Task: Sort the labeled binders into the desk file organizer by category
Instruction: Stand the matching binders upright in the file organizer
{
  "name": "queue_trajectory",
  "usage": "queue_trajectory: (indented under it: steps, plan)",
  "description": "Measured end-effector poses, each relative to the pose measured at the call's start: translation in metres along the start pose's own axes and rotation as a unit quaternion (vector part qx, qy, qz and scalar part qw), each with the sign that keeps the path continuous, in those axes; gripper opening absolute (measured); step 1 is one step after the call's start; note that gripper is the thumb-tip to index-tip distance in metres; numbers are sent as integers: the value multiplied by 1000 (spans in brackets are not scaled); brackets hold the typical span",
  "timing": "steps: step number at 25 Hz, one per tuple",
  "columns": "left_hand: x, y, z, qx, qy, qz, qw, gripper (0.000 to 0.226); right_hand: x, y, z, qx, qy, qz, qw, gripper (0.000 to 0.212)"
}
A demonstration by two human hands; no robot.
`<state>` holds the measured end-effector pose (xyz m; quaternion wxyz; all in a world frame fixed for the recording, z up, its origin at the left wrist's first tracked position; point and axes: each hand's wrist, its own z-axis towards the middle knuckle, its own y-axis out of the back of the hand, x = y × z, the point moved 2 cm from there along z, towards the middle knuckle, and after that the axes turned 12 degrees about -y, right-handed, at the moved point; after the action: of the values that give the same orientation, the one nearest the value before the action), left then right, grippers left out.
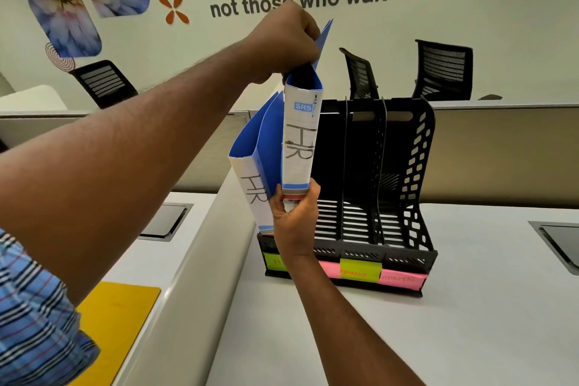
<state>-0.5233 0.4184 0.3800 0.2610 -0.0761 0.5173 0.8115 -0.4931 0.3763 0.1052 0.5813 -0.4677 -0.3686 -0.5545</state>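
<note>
Left hand (286, 41) fingers curled round top edge of blue HR binder (299, 147). Right hand (293, 222) fingers pinch its lower spine end. Binder upright over left end of black organizer (407, 166), beside second HR binder (253, 188), which leans left. Organizer near desk (470, 307) left edge.

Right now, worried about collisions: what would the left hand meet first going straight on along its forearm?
Probably nothing near: the left hand clears the organizer, heading toward the chairs; depth unclear.

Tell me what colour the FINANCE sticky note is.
The FINANCE sticky note is yellow-green; the head view shows it best.
</note>
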Motion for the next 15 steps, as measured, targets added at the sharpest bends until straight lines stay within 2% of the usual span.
queue_trajectory:
  steps: [4, 6, 8, 11, 15]
  plan:
    - [4, -2, -1, -40, 21, -1, 999, 30, -5, -1, -3, -23, 13, -18, 999, 51]
    - [9, 0, -1, -49, 44, 1, 998, 21, -17, 3, -10, -12, 9, -40, 999, 53]
    - [16, 3, -1, -55, 72, 7, 996, 9, -27, 6, -16, 27, -9, -56, 998, 54]
    - [20, 6, -1, -38, 77, 34, 996, 14, -33, 10, -12, 87, -26, -76, 993, 55]
    - [22, 12, -2, 17, 45, 56, 997, 27, -37, 25, -7, 230, -29, -129, 964, 61]
